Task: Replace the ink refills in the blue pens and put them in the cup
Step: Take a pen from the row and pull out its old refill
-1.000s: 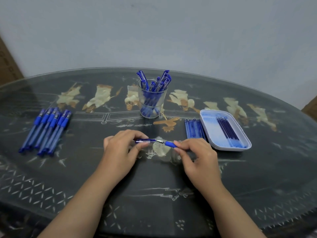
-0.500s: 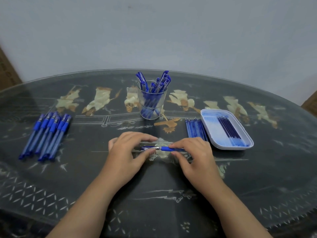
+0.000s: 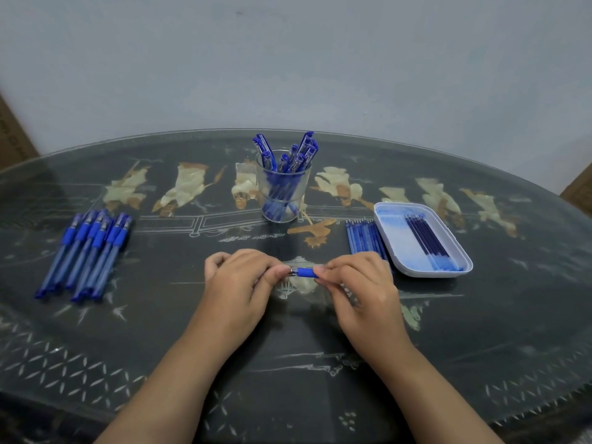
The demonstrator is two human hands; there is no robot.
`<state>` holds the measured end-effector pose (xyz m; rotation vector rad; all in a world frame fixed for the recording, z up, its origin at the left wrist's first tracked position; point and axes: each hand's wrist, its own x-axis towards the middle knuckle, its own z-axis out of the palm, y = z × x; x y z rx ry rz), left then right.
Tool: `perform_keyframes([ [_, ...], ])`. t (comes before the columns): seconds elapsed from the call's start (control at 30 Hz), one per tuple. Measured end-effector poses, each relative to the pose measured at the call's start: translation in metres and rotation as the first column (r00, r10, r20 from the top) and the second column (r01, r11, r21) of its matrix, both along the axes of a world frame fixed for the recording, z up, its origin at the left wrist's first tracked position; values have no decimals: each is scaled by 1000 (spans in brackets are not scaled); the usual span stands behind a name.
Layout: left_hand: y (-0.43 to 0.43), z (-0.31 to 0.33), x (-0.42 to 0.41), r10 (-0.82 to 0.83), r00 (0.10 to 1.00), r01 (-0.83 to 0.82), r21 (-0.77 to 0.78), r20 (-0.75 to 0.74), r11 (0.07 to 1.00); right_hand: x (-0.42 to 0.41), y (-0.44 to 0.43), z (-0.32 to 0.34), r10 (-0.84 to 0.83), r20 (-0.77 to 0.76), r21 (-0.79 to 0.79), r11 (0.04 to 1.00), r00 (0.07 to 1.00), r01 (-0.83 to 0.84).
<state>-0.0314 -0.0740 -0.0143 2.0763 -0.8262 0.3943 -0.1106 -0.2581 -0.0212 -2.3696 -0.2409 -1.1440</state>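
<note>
While the left hand (image 3: 237,283) and right hand (image 3: 362,286) pinch one blue plastic pen (image 3: 304,272) mid-table in curled fingertips, about seven capped blue pens (image 3: 86,251) lie left, a clear glass cup (image 3: 283,193) holds about eight, a white tray (image 3: 392,232) six dark refills (image 3: 426,238); dark inlaid glass-topped table (image 3: 480,331), pale wall (image 3: 288,59).

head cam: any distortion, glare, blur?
Head view: wide-angle distortion bows the far rim of the table; faint sheen on its glass top, no blown glare; left hand, right hand and the pen they hold look mildly soft; cup reads clearly.
</note>
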Motion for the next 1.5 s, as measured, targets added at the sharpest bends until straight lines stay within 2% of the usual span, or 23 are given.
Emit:
perform_keyframes([
  [0.1,0,1,1,-40,999,38,-61,-31,997,0,0,0,-8,-1,10,1000,1000,8],
  [0.23,1,-1,5,-71,997,72,-62,24,996,0,0,0,-1,5,-7,1000,1000,1],
  [0.37,1,0,1,-56,998,53,-48,-42,997,0,-1,-1,-3,8,-7,1000,1000,3],
  [0.47,0,2,1,-81,996,80,-34,-30,996,0,-1,-1,0,2,-14,1000,1000,0],
  [0.67,0,4,-1,-84,993,75,-107,-82,991,0,-1,-1,2,2,-11,1000,1000,-2],
  [0.8,1,4,2,-119,992,113,-116,-38,987,1,-2,-2,11,-4,-13,1000,1000,-11],
  [1.0,1,4,2,-92,995,86,-138,-38,987,1,-3,-4,29,-31,-7,1000,999,-30],
  [1.3,3,11,-3,-111,985,83,-204,-129,975,3,-5,-5,61,-62,52,997,996,-58],
  [1.5,3,13,-4,-91,984,62,-183,-150,981,3,-5,-5,57,-59,70,996,997,-53],
])
